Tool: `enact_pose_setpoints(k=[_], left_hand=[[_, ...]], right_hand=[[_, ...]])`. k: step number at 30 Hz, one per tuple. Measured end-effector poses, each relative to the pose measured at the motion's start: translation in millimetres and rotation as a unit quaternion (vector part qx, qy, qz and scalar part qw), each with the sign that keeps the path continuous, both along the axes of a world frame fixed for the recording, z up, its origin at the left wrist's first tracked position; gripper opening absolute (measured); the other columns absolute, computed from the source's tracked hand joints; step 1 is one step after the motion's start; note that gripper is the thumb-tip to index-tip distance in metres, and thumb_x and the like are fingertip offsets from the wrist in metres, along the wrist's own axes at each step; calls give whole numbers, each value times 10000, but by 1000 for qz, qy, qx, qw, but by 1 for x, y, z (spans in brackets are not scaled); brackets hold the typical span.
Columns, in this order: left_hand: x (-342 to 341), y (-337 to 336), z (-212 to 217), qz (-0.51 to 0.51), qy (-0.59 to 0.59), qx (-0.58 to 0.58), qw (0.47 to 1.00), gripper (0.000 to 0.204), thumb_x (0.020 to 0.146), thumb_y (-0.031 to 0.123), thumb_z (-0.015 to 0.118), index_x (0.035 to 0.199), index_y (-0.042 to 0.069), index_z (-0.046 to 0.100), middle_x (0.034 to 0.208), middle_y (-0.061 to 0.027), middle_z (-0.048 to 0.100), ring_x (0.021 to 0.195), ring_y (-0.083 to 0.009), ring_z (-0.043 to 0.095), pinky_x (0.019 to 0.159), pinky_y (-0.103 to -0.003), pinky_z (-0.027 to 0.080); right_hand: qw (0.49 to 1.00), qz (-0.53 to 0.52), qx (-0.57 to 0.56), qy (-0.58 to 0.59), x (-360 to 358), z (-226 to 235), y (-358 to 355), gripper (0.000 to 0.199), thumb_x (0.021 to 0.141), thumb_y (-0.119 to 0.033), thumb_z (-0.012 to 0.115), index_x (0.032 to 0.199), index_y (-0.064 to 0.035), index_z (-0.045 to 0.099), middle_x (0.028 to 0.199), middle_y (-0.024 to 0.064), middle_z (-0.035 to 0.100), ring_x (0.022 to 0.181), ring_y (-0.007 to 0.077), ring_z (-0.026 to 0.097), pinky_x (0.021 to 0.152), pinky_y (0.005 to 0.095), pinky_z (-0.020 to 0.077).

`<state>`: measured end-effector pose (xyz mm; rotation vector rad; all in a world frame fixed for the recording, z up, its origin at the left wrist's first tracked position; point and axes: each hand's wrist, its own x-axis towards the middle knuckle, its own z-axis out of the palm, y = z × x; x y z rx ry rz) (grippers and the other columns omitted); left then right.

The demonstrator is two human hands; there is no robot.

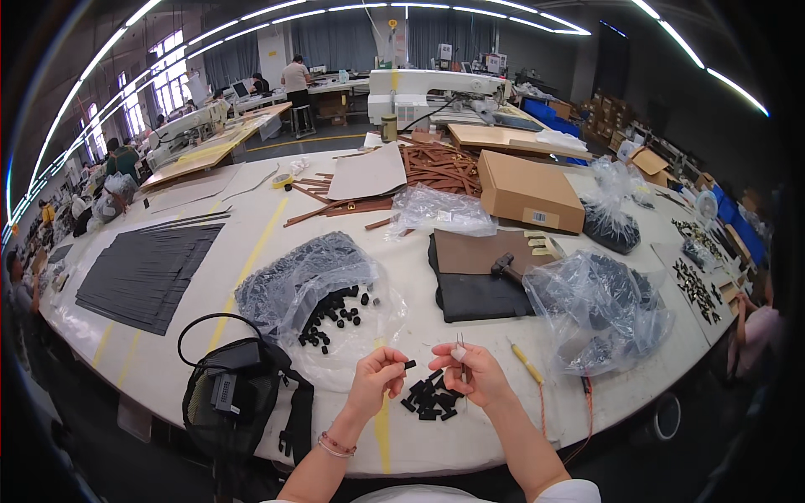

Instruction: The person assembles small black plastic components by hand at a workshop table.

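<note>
My left hand (377,379) pinches a small black piece (410,365) between thumb and fingertips, its end sticking out to the right. Close by on the right, my right hand (475,375) is closed around a thin metal tool that looks like tweezers (461,339), points upward. A pale wrap covers one fingertip of that hand. Just below and between my hands lies a loose pile of short black strip pieces (429,397). Beyond my left hand, small black cylindrical pieces (340,314) spill from an opened clear plastic bag (289,272).
A yellow-handled tool (527,362) with a cord lies right of my right hand. Farther back are a hammer (506,267), a bulging plastic bag (599,314), a cardboard box (528,189) and brown strips (440,168). Black strips (151,272) and a mesh bag (231,394) occupy the left.
</note>
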<state>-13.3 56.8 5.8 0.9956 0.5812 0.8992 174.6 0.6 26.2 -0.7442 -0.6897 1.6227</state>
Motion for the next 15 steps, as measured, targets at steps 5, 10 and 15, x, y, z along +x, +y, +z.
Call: enact_pose_setpoints(k=[5,10,15], left_hand=[[4,3,-17,-44,-52,-30,997,80,789,53,522,857,13,523,655,-42,532,449,-87,486,373,-195,360],[4,5,-24,-51,-67,-36,996,89,785,54,528,863,11,525,647,-40,532,457,-90,499,374,-196,375],[1,4,-27,-51,-83,-62,993,93,781,56,534,861,9,525,631,-43,531,452,-93,500,369,-193,376]], right_hand=[[997,-67,-35,-9,-9,10,-10,252,872,-122,428,1048,49,487,910,179,602,616,166,621,317,151,285],[998,-62,-12,-27,-6,-8,-16,264,823,-33,448,1071,49,483,880,181,608,539,144,601,312,148,272],[997,-64,28,16,-9,-14,-18,295,806,-18,439,1090,53,475,916,184,604,482,152,589,307,166,273]])
